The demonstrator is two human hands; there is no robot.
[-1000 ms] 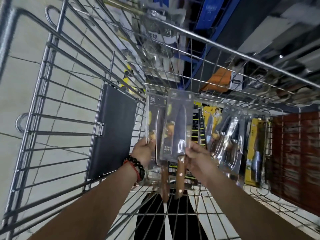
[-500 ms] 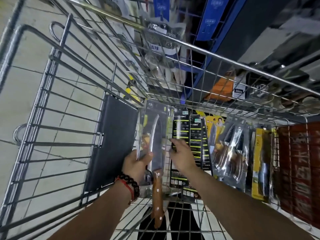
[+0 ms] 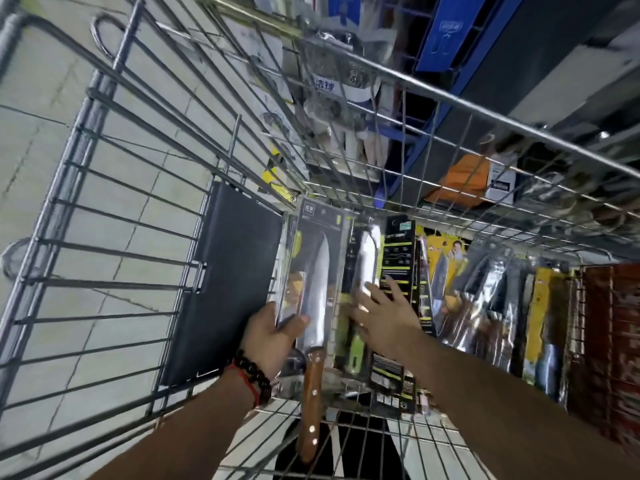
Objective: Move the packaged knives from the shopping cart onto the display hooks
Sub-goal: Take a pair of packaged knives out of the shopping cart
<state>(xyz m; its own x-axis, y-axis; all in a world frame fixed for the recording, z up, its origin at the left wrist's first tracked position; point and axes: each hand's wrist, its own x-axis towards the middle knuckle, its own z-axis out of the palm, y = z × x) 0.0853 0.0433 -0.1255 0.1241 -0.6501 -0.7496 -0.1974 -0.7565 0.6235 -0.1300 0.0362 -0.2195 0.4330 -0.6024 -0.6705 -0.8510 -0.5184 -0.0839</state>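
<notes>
Since half a second ago the right hand (image 3: pixel 379 318) has let its fingers spread out and now reaches over a second packaged knife with a green handle (image 3: pixel 360 296), while the camera has dipped closer to the cart; I cannot tell if the fingertips touch that pack or just float above it, and the hand holds nothing; nearest to us, the wooden handle (image 3: pixel 310 403) of the first knife sticks down past the wire floor of the shopping cart (image 3: pixel 114 216); the left hand (image 3: pixel 272 336), with a dark bead bracelet (image 3: pixel 254 374) and a red string on the wrist, grips the low edge of the packaged knife (image 3: pixel 317 271), thumb on the front, and holds it upright inside the cart; a flat black board (image 3: pixel 225 289) leans on the cart's left wall just beside it; to the right more knife packs stand in a row, a black and yellow box (image 3: pixel 398 271), a yellow card pack (image 3: pixel 446 258) and shiny clear packs (image 3: pixel 485 306), all blocking what is behind them; a dark red box (image 3: pixel 613 341) sits at the far right; past the cart's wire wall, blue shelf posts (image 3: pixel 446 32) and an orange thing (image 3: pixel 464 178) show, blurry.
</notes>
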